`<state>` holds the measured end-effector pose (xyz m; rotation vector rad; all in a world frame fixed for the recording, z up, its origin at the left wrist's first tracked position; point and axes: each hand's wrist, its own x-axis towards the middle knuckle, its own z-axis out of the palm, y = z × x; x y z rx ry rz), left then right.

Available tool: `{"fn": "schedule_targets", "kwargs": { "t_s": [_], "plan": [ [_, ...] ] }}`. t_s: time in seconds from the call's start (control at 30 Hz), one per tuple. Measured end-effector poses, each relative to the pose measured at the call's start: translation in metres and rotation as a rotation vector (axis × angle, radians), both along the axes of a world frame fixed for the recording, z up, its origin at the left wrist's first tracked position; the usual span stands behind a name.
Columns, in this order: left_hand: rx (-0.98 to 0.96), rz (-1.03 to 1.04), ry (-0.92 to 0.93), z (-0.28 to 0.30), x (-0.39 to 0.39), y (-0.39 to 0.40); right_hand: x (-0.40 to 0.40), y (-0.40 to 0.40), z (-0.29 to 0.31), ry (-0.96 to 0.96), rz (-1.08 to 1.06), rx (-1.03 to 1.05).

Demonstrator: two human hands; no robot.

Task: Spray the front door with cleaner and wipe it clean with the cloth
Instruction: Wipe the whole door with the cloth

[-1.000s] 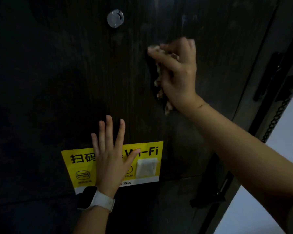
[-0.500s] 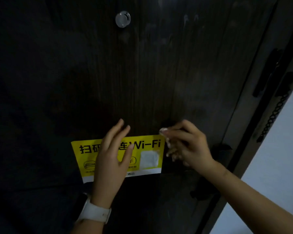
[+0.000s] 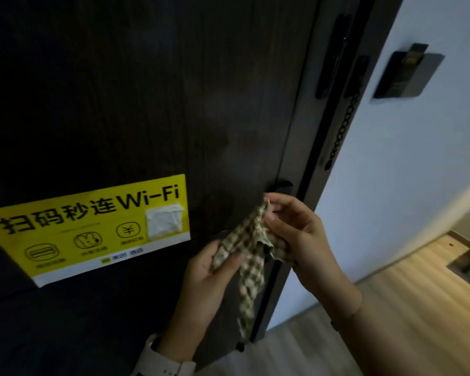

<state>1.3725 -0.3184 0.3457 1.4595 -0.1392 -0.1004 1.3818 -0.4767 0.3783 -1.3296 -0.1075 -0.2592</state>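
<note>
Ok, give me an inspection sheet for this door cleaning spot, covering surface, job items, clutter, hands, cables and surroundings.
Surface: dark wood-grain door, faint smudges near the middle.
Job's things: checked cloth held between both hands, off the door, one end hanging down; no spray bottle seen.
Clutter: yellow Wi-Fi sticker on the door, a white patch at its right.
Hands: left hand pinches the cloth's lower edge; right hand grips its upper part; white watch on the left wrist.
Cables: nothing seen; a door chain hangs at the frame.
Surroundings: black door handle, wall-mounted card holder, white wall, wooden floor.
</note>
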Motion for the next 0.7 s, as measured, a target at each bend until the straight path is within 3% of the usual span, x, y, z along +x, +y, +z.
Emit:
{"fn": "schedule_targets", "kwargs": {
  "t_s": [0.1,0.2,0.27,0.43,0.57,0.7],
  "plan": [
    [-0.159,0.04,0.094,0.01,-0.001,-0.008,-0.001,-0.023,0.0,-0.021,-0.014,-0.078],
    [-0.443,0.075,0.2,0.029,0.002,-0.016,0.006,-0.047,0.003,-0.046,-0.029,-0.092],
    [-0.531,0.039,0.171,0.046,0.007,-0.023,0.014,-0.063,0.01,-0.078,-0.006,-0.156],
    [-0.485,0.156,0.012,0.096,0.023,-0.061,0.05,-0.109,0.051,-0.349,0.009,-0.435],
    [-0.395,0.339,-0.068,0.14,0.042,-0.104,0.092,-0.154,0.11,-0.685,-0.098,-0.688],
    [-0.317,0.396,-0.194,0.196,0.055,-0.136,0.129,-0.19,0.183,-1.016,-0.241,-0.881]
  ]
}}
